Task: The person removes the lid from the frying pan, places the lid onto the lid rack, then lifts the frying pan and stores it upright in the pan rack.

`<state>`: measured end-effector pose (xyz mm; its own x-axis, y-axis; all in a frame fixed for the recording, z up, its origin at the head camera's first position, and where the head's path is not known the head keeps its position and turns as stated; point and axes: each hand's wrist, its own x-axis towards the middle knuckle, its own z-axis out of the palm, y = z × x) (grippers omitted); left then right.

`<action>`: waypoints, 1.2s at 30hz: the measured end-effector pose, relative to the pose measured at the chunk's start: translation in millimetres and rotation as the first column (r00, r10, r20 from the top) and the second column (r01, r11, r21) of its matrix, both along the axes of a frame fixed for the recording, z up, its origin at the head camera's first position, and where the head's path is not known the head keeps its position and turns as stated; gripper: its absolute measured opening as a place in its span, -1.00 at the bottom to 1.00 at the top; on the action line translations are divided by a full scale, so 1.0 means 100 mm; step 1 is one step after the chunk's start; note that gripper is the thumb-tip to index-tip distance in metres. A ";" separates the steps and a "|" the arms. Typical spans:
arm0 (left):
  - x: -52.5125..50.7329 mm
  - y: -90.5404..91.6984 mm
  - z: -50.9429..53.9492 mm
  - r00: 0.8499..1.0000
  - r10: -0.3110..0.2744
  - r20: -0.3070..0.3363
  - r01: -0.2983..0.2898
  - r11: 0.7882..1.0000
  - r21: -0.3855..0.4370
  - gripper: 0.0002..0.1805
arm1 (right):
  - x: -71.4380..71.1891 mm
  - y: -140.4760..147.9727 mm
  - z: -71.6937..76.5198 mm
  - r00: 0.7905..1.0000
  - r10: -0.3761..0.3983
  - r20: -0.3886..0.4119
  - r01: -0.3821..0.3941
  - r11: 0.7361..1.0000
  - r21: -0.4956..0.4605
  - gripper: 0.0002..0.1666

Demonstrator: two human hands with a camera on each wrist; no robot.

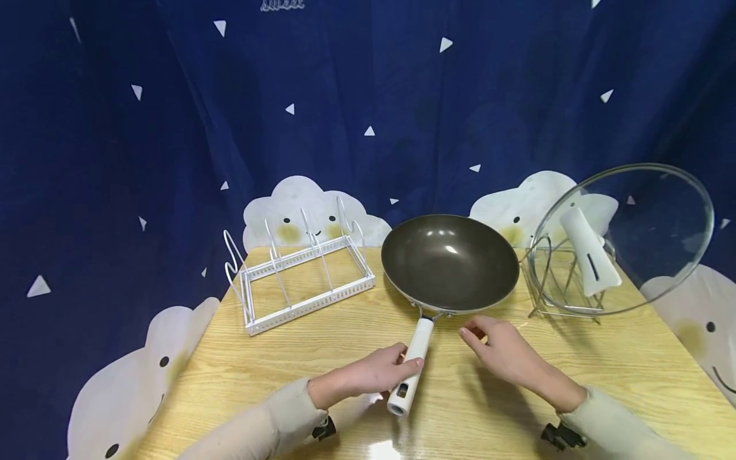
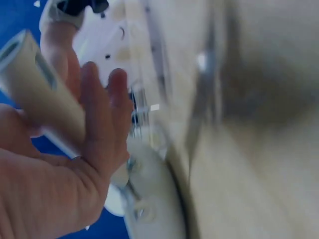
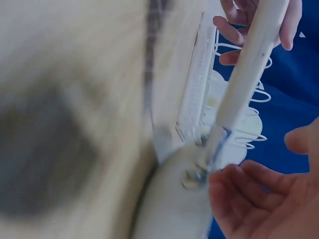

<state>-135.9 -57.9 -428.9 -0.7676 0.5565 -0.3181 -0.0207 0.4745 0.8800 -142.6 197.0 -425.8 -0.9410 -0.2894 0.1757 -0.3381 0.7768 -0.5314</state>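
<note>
Crops and smears around the pan (image 1: 448, 262).
In the head view, the left hand (image 1: 374, 372) covers part of the pan's handle (image 1: 421, 335), and the white grip (image 1: 589, 252) of the lid (image 1: 644, 217) hides some of the wire rack (image 1: 539, 289); the bottom edge crops both sleeves (image 1: 259, 421). Both wrist views cut off the pan below and blur the table (image 1: 322, 313); their dark patches (image 2: 269, 59) are too smeared to identify. In the right wrist view, the right hand (image 1: 506, 351) runs out of frame, as does the handle's end.
</note>
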 end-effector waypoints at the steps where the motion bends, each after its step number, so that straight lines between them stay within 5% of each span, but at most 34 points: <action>1: 0.02 0.00 -0.02 0.999 0.010 0.032 -0.011 0.999 0.031 -0.62 | -0.01 -0.03 -0.02 0.998 0.002 0.061 0.001 0.999 -0.046 -0.68; 5: 0.08 0.03 -0.09 0.981 0.038 0.189 -0.072 0.981 0.178 -0.64 | -0.06 -0.13 -0.11 0.958 0.056 0.280 0.013 0.971 -0.237 -0.54; 9: 0.12 0.05 -0.12 0.955 0.029 0.295 -0.119 0.949 0.291 -0.61 | -0.10 -0.22 -0.18 0.880 0.147 0.453 0.070 0.901 -0.428 -0.40; 14: 0.13 0.08 -0.15 0.936 0.000 0.353 -0.133 0.927 0.351 -0.57 | -0.20 -0.30 -0.27 0.778 0.252 0.576 0.127 0.834 -0.536 -0.29; 18: 0.16 0.10 -0.17 0.894 -0.055 0.444 -0.145 0.903 0.404 -0.63 | -0.30 -0.32 -0.39 0.686 0.356 0.635 0.152 0.783 -0.603 -0.23; 22: 0.20 0.15 -0.18 0.842 -0.074 0.534 -0.198 0.879 0.433 -0.73 | -0.35 -0.37 -0.44 0.591 0.454 0.667 0.233 0.695 -0.680 -0.31; 24: 0.22 0.18 -0.18 0.830 -0.067 0.554 -0.224 0.869 0.441 -0.75 | -0.35 -0.41 -0.43 0.561 0.489 0.668 0.285 0.644 -0.710 -0.40; 28: 0.26 0.27 -0.17 0.822 -0.058 0.567 -0.254 0.853 0.456 -0.74 | -0.37 -0.46 -0.41 0.530 0.540 0.654 0.378 0.539 -0.752 -0.56; 33: 0.28 0.36 -0.19 0.811 -0.072 0.581 -0.267 0.838 0.477 -0.70 | -0.42 -0.48 -0.44 0.471 0.644 0.603 0.493 0.375 -0.785 -0.70; 36: 0.29 0.41 -0.20 0.806 -0.077 0.587 -0.274 0.830 0.486 -0.67 | -0.43 -0.48 -0.45 0.447 0.676 0.586 0.543 0.316 -0.778 -0.70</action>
<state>-106.8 -17.0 -449.2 -0.6044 0.6970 -0.3859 -0.6084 -0.0910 0.7884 -186.0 148.8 -470.8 -0.7023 -0.6102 -0.3665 0.6488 -0.3370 -0.6822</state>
